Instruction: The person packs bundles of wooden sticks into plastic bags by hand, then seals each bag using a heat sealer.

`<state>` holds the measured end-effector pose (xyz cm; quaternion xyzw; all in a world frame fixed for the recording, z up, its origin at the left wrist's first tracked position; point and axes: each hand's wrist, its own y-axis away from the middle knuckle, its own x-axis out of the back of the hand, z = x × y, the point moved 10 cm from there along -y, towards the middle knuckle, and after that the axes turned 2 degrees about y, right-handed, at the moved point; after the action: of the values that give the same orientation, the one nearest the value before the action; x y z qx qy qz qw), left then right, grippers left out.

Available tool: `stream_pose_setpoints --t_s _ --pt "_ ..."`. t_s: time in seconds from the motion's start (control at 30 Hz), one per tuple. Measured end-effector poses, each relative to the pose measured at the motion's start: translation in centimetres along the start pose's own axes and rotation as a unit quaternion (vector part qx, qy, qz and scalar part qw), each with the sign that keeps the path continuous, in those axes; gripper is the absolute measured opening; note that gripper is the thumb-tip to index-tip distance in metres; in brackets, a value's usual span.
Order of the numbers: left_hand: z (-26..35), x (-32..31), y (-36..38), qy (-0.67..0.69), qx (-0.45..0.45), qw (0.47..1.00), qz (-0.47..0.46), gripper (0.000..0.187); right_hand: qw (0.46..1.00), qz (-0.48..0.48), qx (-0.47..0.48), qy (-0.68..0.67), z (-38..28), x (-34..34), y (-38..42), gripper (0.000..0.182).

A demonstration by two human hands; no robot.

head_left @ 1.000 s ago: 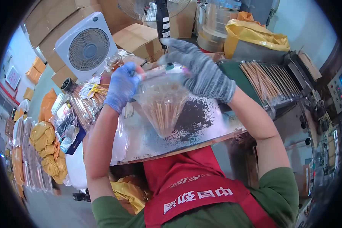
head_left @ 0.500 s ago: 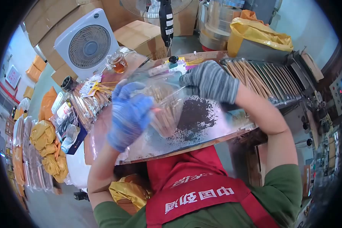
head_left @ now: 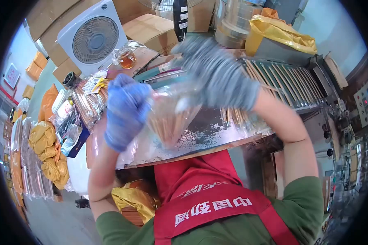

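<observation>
My left hand (head_left: 128,110), in a blue glove, is closed on the left edge of a clear plastic bag (head_left: 171,112) with several thin tan sticks inside. The bag hangs over the table, its narrow end toward me. To its right my right hand (head_left: 216,73), in a grey striped glove, is smeared by motion, and its fingers cannot be made out. Below that hand, more sticks (head_left: 235,116) lie on the table. Small white bits (head_left: 202,136) are scattered on the dark patch near the front edge.
A rack of sticks (head_left: 292,81) stands at the right. At the back left are a box fan (head_left: 96,41) and a glass jug of amber liquid (head_left: 126,61). Bagged sticks (head_left: 88,100) lie at the left. A yellow-lined bin (head_left: 280,36) is at the back right.
Both hands have moved; the right one is higher and further left, and the bag has shifted left. Sticks now show on the table below the right hand.
</observation>
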<state>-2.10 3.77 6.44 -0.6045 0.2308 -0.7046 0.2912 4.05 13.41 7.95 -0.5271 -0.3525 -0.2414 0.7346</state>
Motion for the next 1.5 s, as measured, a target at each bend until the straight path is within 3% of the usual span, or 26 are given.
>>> stream_pose_setpoints --t_s 0.03,0.07,0.13,0.17,0.27,0.3,0.33,0.37,0.4,0.43,0.47,0.53,0.6,0.7,0.73,0.77,0.83,0.87,0.93,0.97,1.07,1.2,1.33,1.47,1.5 --pt "1.9 0.4 0.7 0.011 -0.033 0.998 0.046 0.016 0.995 0.041 0.008 -0.095 -2.0 -0.5 0.3 0.037" --pt "3.4 1.0 1.5 0.02 -0.068 0.993 0.092 0.018 0.976 -0.092 -0.007 -0.198 -3.5 -4.6 1.1 0.051" --pt "3.9 1.4 3.3 -0.009 -0.059 0.987 0.151 0.025 0.926 -0.372 -0.031 -0.064 -4.1 -9.0 2.9 0.05" --pt "3.9 0.5 4.3 -0.012 -0.062 0.986 0.154 0.025 0.927 -0.369 -0.029 -0.06 -4.4 -9.6 3.4 0.05" --pt "-0.7 -5.9 8.0 0.211 0.086 0.971 0.068 0.038 0.967 -0.212 0.098 -0.102 -6.5 -8.5 2.1 0.041" --pt "-2.0 -6.8 7.7 0.249 0.113 0.96 0.054 0.04 0.985 -0.091 0.111 -0.097 -5.8 -5.4 -0.4 0.022" --pt "-3.3 -7.7 7.5 0.286 0.14 0.947 0.043 0.043 0.992 -0.111 0.054 0.001 -2.4 -9.0 -1.1 0.025" --pt "-6.3 -9.9 6.3 0.431 0.255 0.865 -0.005 0.045 0.985 -0.141 0.002 0.103 0.9 -12.6 -1.6 0.027" --pt "-8.1 -12.5 6.0 0.558 0.357 0.747 -0.052 0.046 0.987 -0.133 -0.042 0.077 4.5 -12.4 -4.4 0.027" --pt "-9.6 -13.7 5.5 0.56 0.356 0.747 -0.047 0.046 0.98 -0.147 -0.12 0.056 10.3 -15.1 -4.0 0.03" --pt "-11.4 -17.1 6.4 0.608 0.386 0.691 -0.066 0.046 0.967 -0.156 -0.197 0.037 15.9 -17.7 -3.6 0.035" --pt "-14.0 -24.0 8.7 0.682 0.443 0.574 -0.1 0.047 0.863 -0.315 -0.394 -0.013 24.1 -23.2 0.8 0.057" --pt "-15.7 -28.5 10.1 0.717 0.467 0.501 -0.128 0.046 0.873 -0.305 -0.381 0.013 25.3 -23.8 -2.3 0.063" --pt "-20.4 -33.8 10.6 0.736 0.456 0.489 -0.103 0.051 0.924 -0.22 -0.313 -0.001 23.9 -21.0 -7.8 0.063" --pt "-22.5 -33.4 11.1 0.682 0.499 0.53 -0.076 0.045 0.922 -0.201 -0.325 -0.063 23.1 -20.3 -8.4 0.06" --pt "-23.3 -32.9 11.5 0.694 0.511 0.504 -0.055 0.041 0.921 -0.21 -0.321 -0.066 23.0 -21.3 -7.2 0.06" --pt "-24.2 -31.9 12.0 0.707 0.521 0.478 -0.026 0.038 0.939 -0.073 -0.33 -0.059 24.7 -20.7 -3.6 0.049" --pt "-25.0 -31.6 12.4 0.7 0.527 0.483 0.002 0.036 0.915 -0.138 -0.38 -0.003 25.2 -22.2 -0.4 0.05" --pt "-25.5 -31.7 13.7 0.693 0.538 0.479 0.035 0.034 0.902 -0.096 -0.419 0.035 24.7 -24.7 5.8 0.05" --pt "-25.9 -31.8 13.8 0.686 0.533 0.495 0.038 0.033 0.895 -0.117 -0.428 0.047 27.9 -30.5 11.2 0.051" --pt "-26.4 -31.8 14.1 0.673 0.539 0.505 0.038 0.034 0.856 -0.116 -0.504 -0.022 26.8 -30.3 12.1 0.051" --pt "-25.3 -30.4 13.6 0.674 0.547 0.495 0.032 0.036 0.861 -0.183 -0.472 0.04 26.5 -30.1 11.2 0.055" --pt "-26.0 -30.8 13.8 0.664 0.537 0.519 0.034 0.036 0.857 -0.195 -0.476 -0.011 25.7 -30.0 10.8 0.059" --pt "-26.4 -31.4 14.0 0.661 0.531 0.53 0.016 0.036 0.874 -0.154 -0.459 0.035 25.2 -29.4 10.4 0.055" --pt "-26.1 -31.4 14.1 0.667 0.539 0.514 0.009 0.036 0.86 -0.199 -0.468 0.033 24.5 -29.3 10.7 0.044"
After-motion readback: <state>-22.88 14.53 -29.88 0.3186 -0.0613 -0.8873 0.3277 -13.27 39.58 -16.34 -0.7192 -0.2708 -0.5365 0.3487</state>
